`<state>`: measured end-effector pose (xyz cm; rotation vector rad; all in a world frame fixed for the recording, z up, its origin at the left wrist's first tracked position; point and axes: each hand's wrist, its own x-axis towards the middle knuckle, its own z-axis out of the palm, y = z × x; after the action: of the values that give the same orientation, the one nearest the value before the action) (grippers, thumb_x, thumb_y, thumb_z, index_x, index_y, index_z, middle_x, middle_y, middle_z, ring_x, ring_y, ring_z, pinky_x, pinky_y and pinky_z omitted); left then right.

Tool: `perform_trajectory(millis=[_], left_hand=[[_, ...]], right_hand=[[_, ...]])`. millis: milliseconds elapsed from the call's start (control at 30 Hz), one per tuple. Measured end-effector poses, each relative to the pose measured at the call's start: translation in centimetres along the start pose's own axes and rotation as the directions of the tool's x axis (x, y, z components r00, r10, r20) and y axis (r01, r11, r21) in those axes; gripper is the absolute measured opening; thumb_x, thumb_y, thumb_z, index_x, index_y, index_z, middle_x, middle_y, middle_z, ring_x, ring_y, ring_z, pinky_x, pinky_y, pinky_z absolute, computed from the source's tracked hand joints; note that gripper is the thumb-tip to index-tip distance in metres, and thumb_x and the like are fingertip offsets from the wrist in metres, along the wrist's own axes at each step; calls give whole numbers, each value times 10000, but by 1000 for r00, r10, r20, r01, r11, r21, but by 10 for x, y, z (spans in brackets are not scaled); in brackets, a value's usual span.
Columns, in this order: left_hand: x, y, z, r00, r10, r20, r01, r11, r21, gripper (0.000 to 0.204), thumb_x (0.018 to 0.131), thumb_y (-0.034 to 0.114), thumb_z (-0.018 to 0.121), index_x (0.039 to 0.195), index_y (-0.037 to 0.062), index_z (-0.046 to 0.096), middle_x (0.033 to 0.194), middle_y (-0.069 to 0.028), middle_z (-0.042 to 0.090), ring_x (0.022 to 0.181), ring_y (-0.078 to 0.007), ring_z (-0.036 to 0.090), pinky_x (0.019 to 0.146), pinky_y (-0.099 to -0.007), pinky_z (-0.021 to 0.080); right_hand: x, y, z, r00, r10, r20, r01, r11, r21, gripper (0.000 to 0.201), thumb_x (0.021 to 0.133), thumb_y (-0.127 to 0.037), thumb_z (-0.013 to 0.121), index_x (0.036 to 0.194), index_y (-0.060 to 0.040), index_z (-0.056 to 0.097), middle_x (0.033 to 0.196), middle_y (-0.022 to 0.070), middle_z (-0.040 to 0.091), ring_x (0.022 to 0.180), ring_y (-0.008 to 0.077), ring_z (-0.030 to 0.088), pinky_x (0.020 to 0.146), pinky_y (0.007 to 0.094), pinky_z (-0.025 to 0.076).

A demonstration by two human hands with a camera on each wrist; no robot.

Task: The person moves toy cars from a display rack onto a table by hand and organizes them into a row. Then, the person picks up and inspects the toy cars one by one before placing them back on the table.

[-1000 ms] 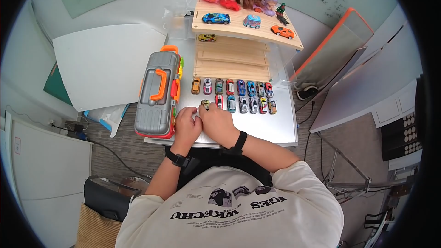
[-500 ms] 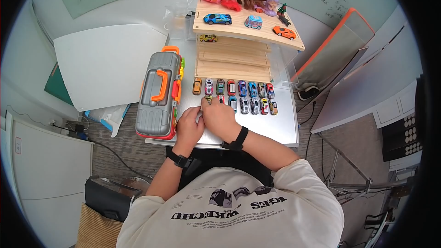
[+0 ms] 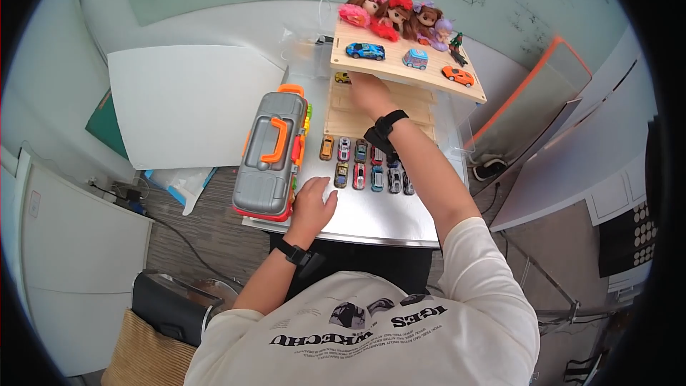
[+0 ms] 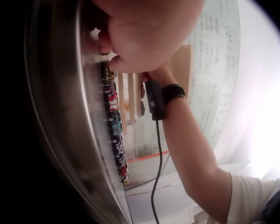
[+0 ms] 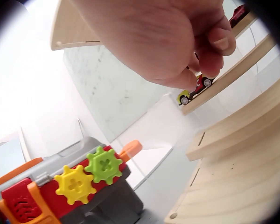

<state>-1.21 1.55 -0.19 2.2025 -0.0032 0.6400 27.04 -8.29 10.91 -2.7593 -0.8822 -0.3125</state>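
Observation:
My right hand (image 3: 369, 93) reaches under the top board of the wooden rack (image 3: 434, 80). In the right wrist view its thumb and curled fingers pinch a yellow and red toy car (image 5: 184, 97), whose wheels are at the end of a narrow wooden shelf (image 5: 233, 77). The fingers cover the car's upper part. My left hand (image 3: 312, 209) is low over the front of the silver table, fingers relaxed and thumb apart, holding nothing. Just beyond it stand two rows of small toy cars, with a dark gold car (image 3: 342, 174) nearest.
A grey toolbox (image 3: 266, 171) with an orange handle stands at the table's left. Several dolls (image 3: 397, 18), a blue car (image 3: 366, 51), a small van (image 3: 415, 58) and an orange car (image 3: 457, 76) occupy the rack's top. My right forearm hides part of the car rows.
My right hand has left the near row of cars and gone up and forward to the rack. The left hand has parted from it and stays near the table front. The head view has shifted.

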Motion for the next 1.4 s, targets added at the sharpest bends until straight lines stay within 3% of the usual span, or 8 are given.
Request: perform_trajectory(millis=[267, 333, 400, 533, 667, 1067, 1267, 1400], left_hand=[[0, -1, 0, 1000, -14, -2, 14, 999, -47, 238, 870, 73, 713, 1064, -63, 703, 1018, -247, 705, 956, -434, 685, 854, -469, 570], [-3, -5, 3, 1000, -10, -21, 9, 998, -63, 141, 866, 60, 699, 946, -54, 675, 907, -227, 683, 854, -429, 676, 760, -473, 569], [-7, -1, -1, 999, 11, -37, -12, 999, -33, 110, 859, 57, 694, 897, -40, 656, 862, -210, 667, 787, -416, 669, 706, -467, 568], [-17, 9, -4, 977, 186, -104, -173, 977, 123, 110, 818, 46, 688, 771, 14, 593, 740, -151, 605, 599, -366, 629, 550, -441, 547], [-36, 18, -11, 960, 252, -125, -233, 961, 150, 155, 759, -5, 682, 702, 47, 547, 678, -100, 548, 550, -317, 580, 493, -409, 488], [-55, 26, -27, 987, 143, -72, -128, 975, 183, 114, 817, 13, 697, 774, 24, 593, 723, -132, 591, 609, -360, 611, 522, -442, 507], [-47, 24, -22, 987, 150, -58, -131, 959, 251, 98, 834, 63, 702, 884, 11, 635, 882, -149, 637, 624, -359, 662, 556, -424, 572], [-40, 20, -19, 991, 124, -46, -107, 953, 282, 170, 857, 82, 704, 971, -7, 615, 983, -177, 643, 690, -389, 683, 588, -440, 589]], right_hand=[[-2, 0, 1, 988, 127, 92, -116, 987, -109, 274, 981, -124, 532, 1159, 14, 687, 1231, 267, 696, 1051, 404, 728, 857, 516, 602], [-33, -5, 0, 985, 67, -159, -71, 997, -23, 241, 950, -139, 583, 1087, 24, 696, 1109, 267, 725, 970, 403, 735, 806, 514, 607], [-75, -37, -30, 995, 96, -12, -96, 995, 14, 240, 896, -196, 661, 1005, 17, 679, 862, 251, 717, 883, 439, 720, 765, 529, 592], [-157, -78, -12, 990, -136, 35, 125, 964, 233, 254, 901, -204, 650, 1086, -38, 600, 849, 239, 711, 808, 452, 710, 705, 567, 571], [-190, -105, 9, 968, -243, 63, 231, 961, 151, 202, 900, -217, 669, 1024, -58, 660, 775, 168, 695, 730, 371, 729, 601, 497, 577], [-195, -122, 17, 934, -312, 176, 305, 950, 65, 292, 840, -130, 667, 1083, 28, 699, 894, 186, 695, 716, 337, 745, 548, 428, 590], [-187, -122, 36, 970, -241, 1, 241, 970, -26, 196, 788, -54, 691, 947, 57, 660, 829, 158, 687, 670, 291, 750, 507, 377, 582], [-183, -118, 48, 980, -178, 90, 177, 984, 13, 373, 914, -178, 675, 1186, 77, 666, 937, 184, 696, 725, 328, 754, 558, 407, 596]])
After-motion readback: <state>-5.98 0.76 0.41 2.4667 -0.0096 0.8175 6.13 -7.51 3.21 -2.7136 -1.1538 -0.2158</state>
